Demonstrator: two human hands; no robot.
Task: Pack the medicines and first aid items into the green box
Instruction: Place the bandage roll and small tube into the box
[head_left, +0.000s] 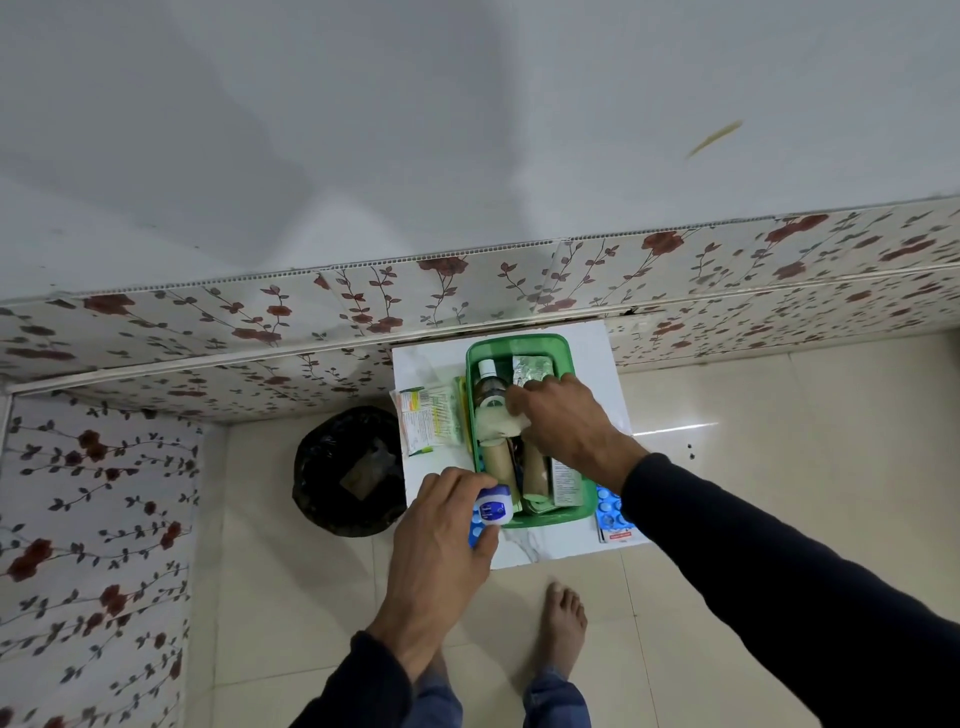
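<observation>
The green box (566, 353) stands on a small white table (587, 540). Inside it lie a brown bottle with a white cap (490, 384), silver blister strips (532, 368), tan bandage rolls (500, 465) and a medicine carton (566, 486). My right hand (563, 423) reaches into the box and pinches a white gauze roll (496, 423). My left hand (441, 540) grips a small blue-and-white jar (493, 510) at the box's near left corner. A blue blister strip (474, 532) shows under that hand.
Green and orange sachets (428, 418) lie on the table left of the box. Another blue blister pack (609, 512) lies at the right under my sleeve. A black-lined bin (345, 470) stands on the floor to the left. My bare foot (563, 618) is below the table. A flowered wall is behind.
</observation>
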